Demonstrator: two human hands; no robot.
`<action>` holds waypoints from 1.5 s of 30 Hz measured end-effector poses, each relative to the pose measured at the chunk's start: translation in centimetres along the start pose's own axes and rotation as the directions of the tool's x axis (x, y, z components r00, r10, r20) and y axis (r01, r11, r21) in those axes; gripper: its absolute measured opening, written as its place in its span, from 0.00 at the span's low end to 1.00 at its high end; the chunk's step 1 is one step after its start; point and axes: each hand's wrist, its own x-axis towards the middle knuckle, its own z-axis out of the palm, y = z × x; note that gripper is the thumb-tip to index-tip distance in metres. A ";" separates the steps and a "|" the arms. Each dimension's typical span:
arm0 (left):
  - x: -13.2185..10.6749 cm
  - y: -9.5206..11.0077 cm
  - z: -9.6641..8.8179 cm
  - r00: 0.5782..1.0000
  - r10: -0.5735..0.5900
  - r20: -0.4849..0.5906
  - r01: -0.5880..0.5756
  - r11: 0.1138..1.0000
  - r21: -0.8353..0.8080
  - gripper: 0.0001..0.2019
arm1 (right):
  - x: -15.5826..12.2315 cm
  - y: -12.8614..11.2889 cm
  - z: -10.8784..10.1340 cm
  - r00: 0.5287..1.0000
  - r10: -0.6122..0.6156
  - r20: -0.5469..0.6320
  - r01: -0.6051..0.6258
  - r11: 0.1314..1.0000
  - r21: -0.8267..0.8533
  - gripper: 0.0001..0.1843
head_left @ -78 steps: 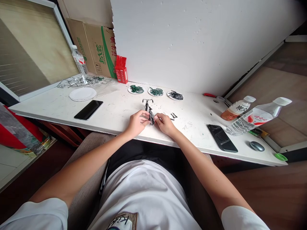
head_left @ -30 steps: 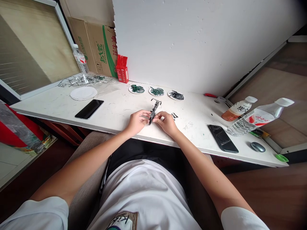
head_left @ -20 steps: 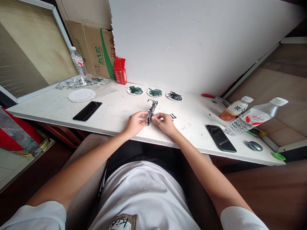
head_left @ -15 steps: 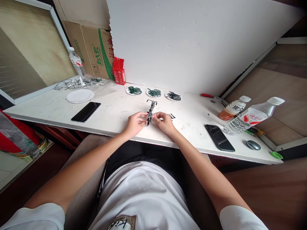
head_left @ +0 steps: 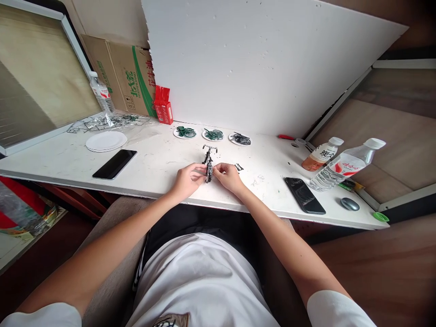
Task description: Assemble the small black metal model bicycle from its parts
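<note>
A small black model bicycle stands upright near the front edge of the white table, its handlebar pointing away from me. My left hand has its fingers at the bicycle's left side by the rear part. From the right, my right hand pinches at the rear of the bicycle with thumb and forefinger. Just beyond the right hand lie a few small black parts. Farther back, three white plates hold model parts: green parts, more green parts and black parts.
To the left are a phone, stacked white plates, a parts frame pile, a red box and a bottle. On the right stand two bottles, near another phone and a mouse.
The handlebar has turned to lie more squarely across, and the bicycle looks straighter. Both hands stay at its rear. The whole view has shifted slightly.
</note>
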 end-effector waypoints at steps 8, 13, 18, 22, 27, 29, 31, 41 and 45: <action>-0.1 0.2 -0.1 1.000 -0.018 0.000 0.018 1.000 -0.013 0.21 | -0.1 0.0 0.0 1.000 0.010 0.029 -0.010 1.000 0.004 0.25; -0.1 0.2 0.0 1.000 -0.015 0.019 0.015 0.999 -0.032 0.23 | 0.1 0.1 -0.2 0.994 0.083 0.067 -0.089 0.991 0.102 0.24; -0.2 0.3 0.0 1.000 -0.002 0.022 0.002 1.000 -0.011 0.22 | 0.3 0.7 -0.2 0.994 0.106 0.035 -0.111 0.978 0.177 0.22; -0.2 0.4 0.0 1.000 0.000 0.028 0.000 1.000 0.002 0.22 | 0.2 0.7 -0.1 0.994 0.104 0.032 -0.108 0.980 0.166 0.21; -0.2 0.3 0.0 1.000 0.004 0.018 -0.004 1.000 0.016 0.22 | 0.1 0.0 0.1 0.997 0.074 0.011 -0.075 0.984 0.164 0.17; -0.2 0.3 -0.1 1.000 0.013 0.010 -0.014 0.999 0.032 0.21 | 0.1 -0.2 0.2 0.999 0.045 -0.006 -0.043 0.988 0.151 0.15; -0.2 0.4 -0.2 1.000 0.028 0.002 -0.028 0.999 0.043 0.21 | 0.0 -0.4 0.3 1.000 -0.009 -0.004 0.009 0.990 0.144 0.13; -0.3 1.0 -0.4 1.000 -0.002 -0.026 0.003 0.999 0.038 0.22 | -1.2 -1.9 0.4 0.990 -0.142 0.011 0.139 0.981 0.136 0.05; -0.5 1.3 -0.4 1.000 -0.002 -0.013 0.002 1.000 0.028 0.24 | -1.4 -2.4 0.4 0.983 -0.183 -0.011 0.183 0.978 0.103 0.03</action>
